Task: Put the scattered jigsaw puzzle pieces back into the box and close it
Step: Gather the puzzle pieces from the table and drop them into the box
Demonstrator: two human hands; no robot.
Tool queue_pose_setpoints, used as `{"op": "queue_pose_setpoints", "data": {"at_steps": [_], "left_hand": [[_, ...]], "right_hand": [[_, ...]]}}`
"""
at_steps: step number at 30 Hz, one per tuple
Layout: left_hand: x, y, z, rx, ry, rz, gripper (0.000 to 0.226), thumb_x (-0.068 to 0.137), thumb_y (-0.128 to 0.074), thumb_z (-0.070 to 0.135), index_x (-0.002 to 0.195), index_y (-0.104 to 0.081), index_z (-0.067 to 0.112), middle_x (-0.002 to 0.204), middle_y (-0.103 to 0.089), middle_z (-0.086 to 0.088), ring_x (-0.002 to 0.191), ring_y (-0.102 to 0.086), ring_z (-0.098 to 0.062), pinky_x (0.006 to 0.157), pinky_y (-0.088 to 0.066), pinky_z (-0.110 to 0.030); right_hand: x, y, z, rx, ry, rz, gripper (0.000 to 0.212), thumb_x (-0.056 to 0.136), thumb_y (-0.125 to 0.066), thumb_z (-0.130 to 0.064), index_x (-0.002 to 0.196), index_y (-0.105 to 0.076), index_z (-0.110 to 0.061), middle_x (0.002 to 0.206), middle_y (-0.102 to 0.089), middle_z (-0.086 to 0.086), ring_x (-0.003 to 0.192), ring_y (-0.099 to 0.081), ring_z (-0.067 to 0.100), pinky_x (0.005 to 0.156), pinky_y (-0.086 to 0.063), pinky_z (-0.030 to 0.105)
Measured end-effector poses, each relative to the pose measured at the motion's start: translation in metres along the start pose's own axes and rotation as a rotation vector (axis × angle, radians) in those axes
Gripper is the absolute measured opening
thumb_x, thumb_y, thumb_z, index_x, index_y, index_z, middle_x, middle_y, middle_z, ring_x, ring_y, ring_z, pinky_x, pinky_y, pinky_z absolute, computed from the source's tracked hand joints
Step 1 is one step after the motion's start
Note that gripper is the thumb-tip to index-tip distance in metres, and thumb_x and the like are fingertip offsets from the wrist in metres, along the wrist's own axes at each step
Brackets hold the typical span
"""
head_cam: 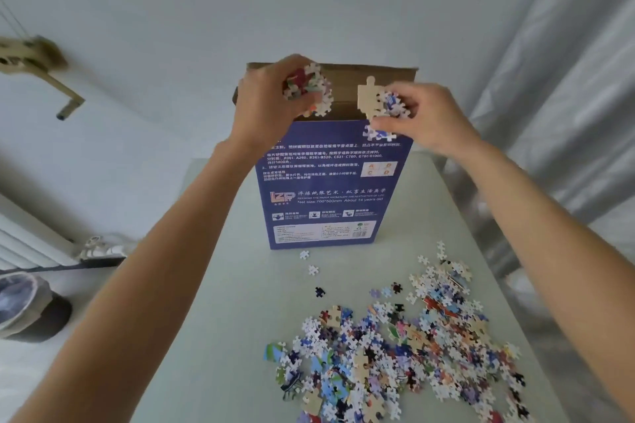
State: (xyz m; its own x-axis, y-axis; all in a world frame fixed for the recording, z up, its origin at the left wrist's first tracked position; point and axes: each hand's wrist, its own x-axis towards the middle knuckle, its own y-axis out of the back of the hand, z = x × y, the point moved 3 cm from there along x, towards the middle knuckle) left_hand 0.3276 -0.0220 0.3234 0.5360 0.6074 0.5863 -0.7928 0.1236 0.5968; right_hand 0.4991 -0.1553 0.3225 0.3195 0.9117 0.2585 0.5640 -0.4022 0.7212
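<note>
We are standing the blue puzzle box (330, 189) upright at the table's (220, 285) far end, and should release squarely over its open top. Our left hand (264, 103) and right hand (422, 117), held apart, are each clutching puzzle pieces (309, 89); the loose pile (395, 354) is lying near right.

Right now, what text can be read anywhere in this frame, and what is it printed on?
All on the blue box:
"LZP", logo
"Net size:700*500mm About 14 years old"
"A B C D", on the diagram
Chinese lines, the bottom labels and the barcode: too small or blurred to read.
</note>
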Motion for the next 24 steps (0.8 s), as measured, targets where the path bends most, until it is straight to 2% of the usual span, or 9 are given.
{"op": "queue_pose_setpoints", "data": {"at_steps": [3, 7, 9, 12, 15, 21, 24], "left_hand": [[0.027, -0.014, -0.008, 0.124, -0.007, -0.057, 0.032, 0.079, -0.071, 0.024, 0.110, -0.064, 0.017, 0.099, -0.070, -0.001, 0.090, -0.064, -0.020, 0.078, -0.047, -0.027], [0.027, -0.036, -0.033, 0.238, 0.042, -0.162, 0.041, 0.079, -0.072, 0.027, 0.117, -0.060, 0.018, 0.106, -0.068, -0.006, 0.096, -0.063, -0.028, 0.079, -0.050, -0.035], [0.023, -0.039, -0.040, 0.237, 0.053, -0.179, 0.042, 0.078, -0.072, 0.030, 0.116, -0.060, 0.019, 0.105, -0.068, -0.004, 0.094, -0.063, -0.026, 0.078, -0.051, -0.036], [0.019, -0.036, -0.041, 0.195, 0.052, -0.198, 0.033, 0.079, -0.071, 0.031, 0.108, -0.063, 0.018, 0.097, -0.070, 0.002, 0.087, -0.064, -0.018, 0.078, -0.051, -0.033], [0.017, -0.031, -0.039, 0.193, 0.030, -0.206, 0.028, 0.082, -0.069, 0.031, 0.107, -0.064, 0.018, 0.096, -0.071, 0.005, 0.088, -0.065, -0.014, 0.081, -0.050, -0.033], [0.009, -0.022, -0.032, 0.230, -0.028, -0.194, 0.019, 0.086, -0.063, 0.032, 0.098, -0.066, 0.018, 0.087, -0.071, 0.008, 0.081, -0.065, -0.012, 0.072, -0.052, -0.033], [0.003, -0.020, -0.028, 0.261, -0.128, -0.077, 0.014, 0.088, -0.059, 0.028, 0.094, -0.067, 0.018, 0.082, -0.070, 0.009, 0.080, -0.064, -0.013, 0.065, -0.051, -0.033]], "right_hand": [[0.036, 0.014, -0.006, -0.050, 0.041, 0.058, 0.037, 0.076, -0.075, -0.027, 0.105, -0.063, -0.007, 0.094, -0.066, 0.001, 0.085, -0.061, 0.017, 0.078, -0.046, 0.029], [0.069, 0.008, 0.002, -0.146, 0.045, 0.025, 0.034, 0.076, -0.074, -0.028, 0.100, -0.064, -0.007, 0.094, -0.067, 0.005, 0.089, -0.061, 0.022, 0.073, -0.041, 0.026], [0.076, 0.001, 0.004, -0.207, 0.061, 0.005, 0.036, 0.076, -0.074, -0.029, 0.104, -0.064, -0.009, 0.100, -0.066, 0.009, 0.090, -0.059, 0.023, 0.072, -0.039, 0.027], [0.079, -0.007, 0.002, -0.428, 0.120, -0.039, 0.033, 0.081, -0.069, -0.029, 0.110, -0.063, -0.014, 0.102, -0.065, 0.010, 0.087, -0.053, 0.022, 0.068, -0.035, 0.029], [0.079, -0.013, -0.005, -0.582, 0.182, -0.069, 0.031, 0.084, -0.065, -0.025, 0.114, -0.062, -0.017, 0.106, -0.065, 0.010, 0.095, -0.056, 0.028, 0.069, -0.034, 0.028], [0.076, -0.018, -0.013, -0.506, 0.212, -0.069, 0.018, 0.085, -0.065, -0.024, 0.101, -0.068, -0.016, 0.093, -0.069, 0.000, 0.082, -0.059, 0.014, 0.073, -0.039, 0.025], [0.067, -0.023, -0.010, -0.471, 0.236, -0.012, 0.017, 0.087, -0.063, -0.027, 0.100, -0.069, -0.018, 0.088, -0.068, -0.004, 0.081, -0.062, 0.013, 0.075, -0.046, 0.027]]}}
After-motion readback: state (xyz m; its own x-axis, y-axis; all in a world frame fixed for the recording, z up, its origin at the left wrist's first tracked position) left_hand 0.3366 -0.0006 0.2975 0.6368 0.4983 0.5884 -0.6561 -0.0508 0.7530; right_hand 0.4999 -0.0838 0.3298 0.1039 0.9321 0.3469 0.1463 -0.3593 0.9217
